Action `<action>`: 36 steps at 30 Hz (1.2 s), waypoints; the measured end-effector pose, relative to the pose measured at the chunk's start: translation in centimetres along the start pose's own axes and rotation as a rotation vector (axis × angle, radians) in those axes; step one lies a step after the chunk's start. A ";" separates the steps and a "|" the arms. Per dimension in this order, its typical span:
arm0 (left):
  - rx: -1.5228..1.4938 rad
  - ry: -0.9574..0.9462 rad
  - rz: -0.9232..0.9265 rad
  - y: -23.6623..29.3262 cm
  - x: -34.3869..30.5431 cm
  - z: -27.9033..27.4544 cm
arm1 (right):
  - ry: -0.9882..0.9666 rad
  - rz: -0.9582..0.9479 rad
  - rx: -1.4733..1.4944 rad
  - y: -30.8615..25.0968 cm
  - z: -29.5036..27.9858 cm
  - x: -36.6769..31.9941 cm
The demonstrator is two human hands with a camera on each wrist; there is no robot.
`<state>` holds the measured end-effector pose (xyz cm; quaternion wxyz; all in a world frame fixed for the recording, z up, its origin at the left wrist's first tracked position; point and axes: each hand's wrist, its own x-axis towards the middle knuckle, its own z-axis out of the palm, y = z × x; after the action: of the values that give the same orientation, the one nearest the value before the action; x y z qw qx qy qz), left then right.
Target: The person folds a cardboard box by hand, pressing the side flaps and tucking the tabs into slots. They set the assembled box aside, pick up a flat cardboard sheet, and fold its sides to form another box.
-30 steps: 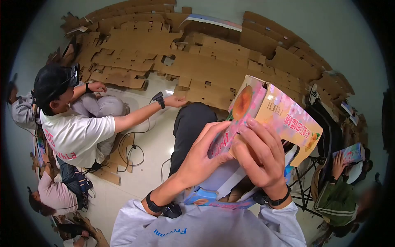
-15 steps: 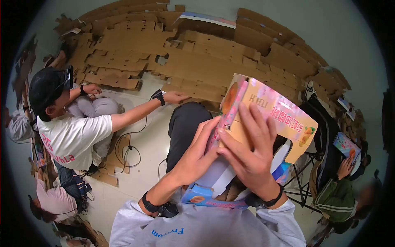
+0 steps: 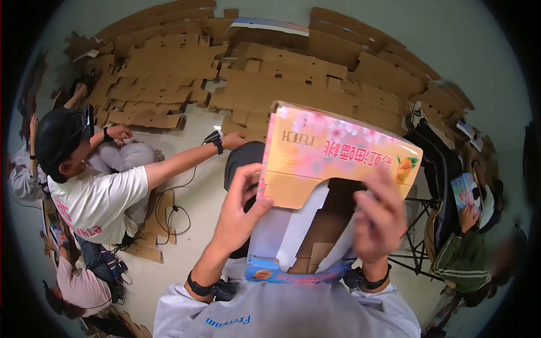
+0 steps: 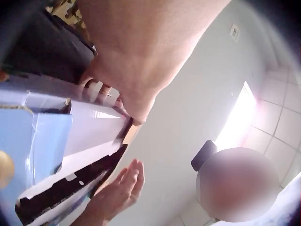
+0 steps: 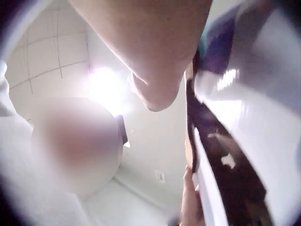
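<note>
A printed cardboard fruit box (image 3: 344, 135) stands tilted before the grey-shirted torso, with blossom and peach pictures on its pink-orange panel. A large cut-out shows its brown inside, and a blue panel (image 3: 264, 269) forms the end nearest the body. My left hand (image 3: 232, 217) grips the box's left side, thumb at the edge of the orange panel and fingers curled against the side. Over the right part of the box is my right hand (image 3: 380, 222), blurred in the head view. The left wrist view shows that right hand (image 4: 120, 193) with its fingers loosely extended, holding nothing.
Flattened cardboard sheets (image 3: 270, 84) cover the floor ahead. At left sits a person in a white shirt (image 3: 104, 197), one arm stretched toward my knee, with a black cable (image 3: 183, 219) below. Right are a folding frame (image 3: 414, 242) and a person in green (image 3: 462, 253) holding another box.
The box has turned so its orange panel faces up toward me, and has shifted left. My right hand has come off the panel's left end and moved right. The left hand keeps its hold.
</note>
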<state>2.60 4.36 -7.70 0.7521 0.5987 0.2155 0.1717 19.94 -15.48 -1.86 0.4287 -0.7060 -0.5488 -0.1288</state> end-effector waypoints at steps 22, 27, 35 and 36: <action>0.218 0.285 0.239 -3.2 0.7 1.7 | 0.202 1.070 0.962 9.1 0.1 -11.5; 0.230 0.261 0.298 -5.8 1.7 -0.3 | 0.337 1.211 0.898 10.6 -1.7 -14.7; 1.032 0.320 0.799 -8.1 2.2 -0.4 | 0.904 1.486 1.135 13.8 -3.6 -24.6; 1.058 0.295 0.823 -7.8 2.4 -0.5 | 0.900 1.547 1.011 13.5 -3.7 -26.6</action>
<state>4.38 4.32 -15.73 0.1951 0.8890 0.1256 0.3948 23.29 -36.29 -23.29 0.8076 -0.4895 0.2776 0.1760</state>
